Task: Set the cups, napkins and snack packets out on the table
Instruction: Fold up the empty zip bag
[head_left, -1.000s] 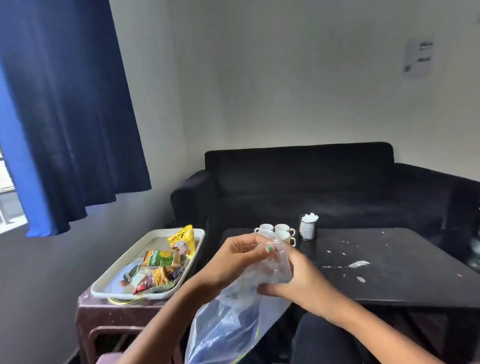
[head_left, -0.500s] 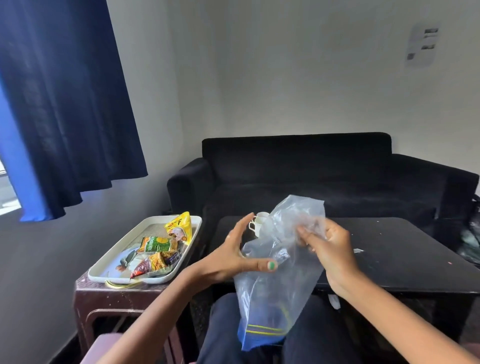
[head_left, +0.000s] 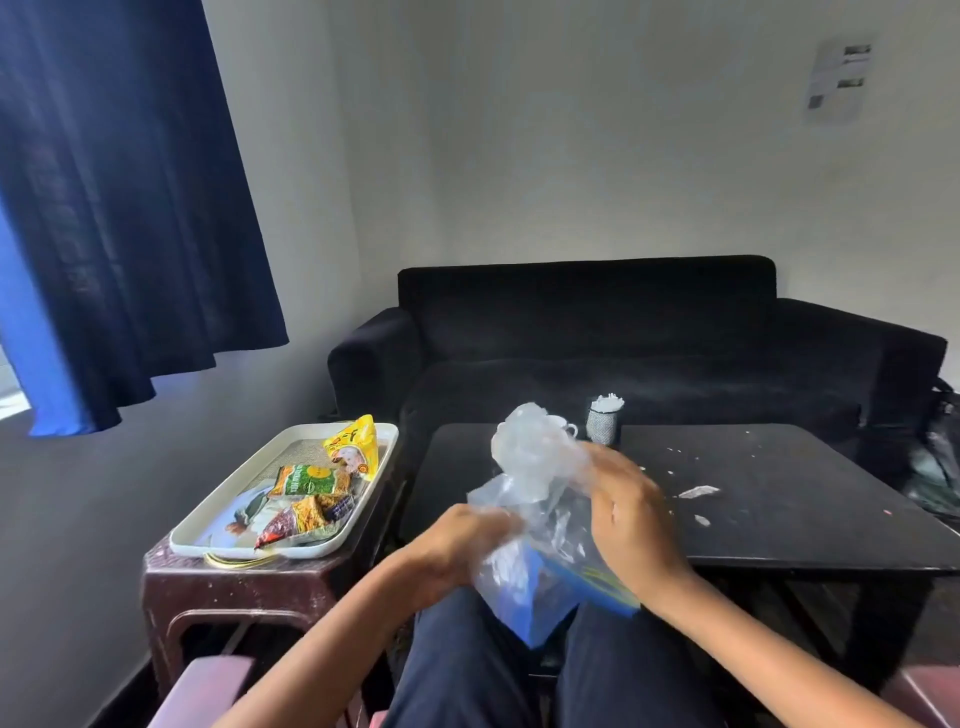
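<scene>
- Both hands, left hand (head_left: 457, 540) and right hand (head_left: 631, 512), close their fingers on a clear plastic bag (head_left: 535, 519) above the lap.
- Snack packets (head_left: 311, 488) lie on the white tray (head_left: 218, 525) (on a stool left of the table).
- A cup (head_left: 563, 425) and the napkin holder (head_left: 603, 421) stand at the far edge of the black table (head_left: 779, 499).

tray (head_left: 208, 525) left of table (head_left: 779, 499) | packets (head_left: 311, 483) on tray

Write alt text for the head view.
Both hands, left and right, crumple a clear plastic bag over the lap. Snack packets lie on a white tray at left; cups stand on the black table.
</scene>
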